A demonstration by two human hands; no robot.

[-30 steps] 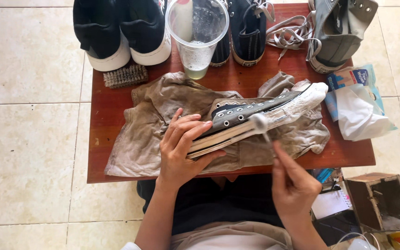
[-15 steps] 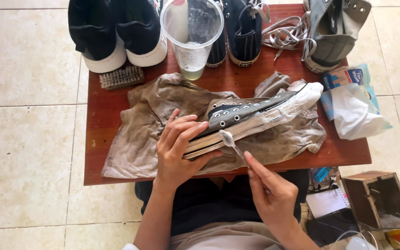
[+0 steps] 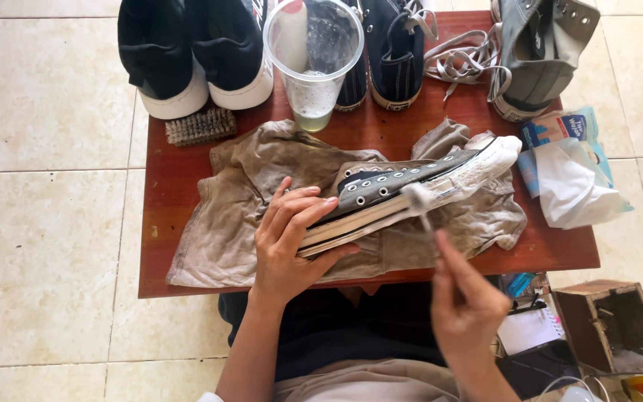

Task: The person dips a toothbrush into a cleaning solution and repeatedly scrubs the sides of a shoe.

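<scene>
On the red table [image 3: 187, 171], a grey sneaker [image 3: 403, 190] lies sideways on a stained cloth [image 3: 240, 223], left hand [image 3: 288, 242] clamped on its heel, right hand [image 3: 466, 309] pinching a soapy toothbrush [image 3: 418, 205]. Vigorous scrubbing could topple the nearby cup [image 3: 314, 63].

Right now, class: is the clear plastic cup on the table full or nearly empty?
Nearly empty: the clear plastic cup stands upright with only a shallow layer of foamy liquid at the bottom.

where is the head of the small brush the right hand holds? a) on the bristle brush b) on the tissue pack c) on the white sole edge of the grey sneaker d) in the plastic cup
c: the right hand holds the small brush with its head against the white sole edge of the grey sneaker, which the left hand steadies on the cloth.
</scene>
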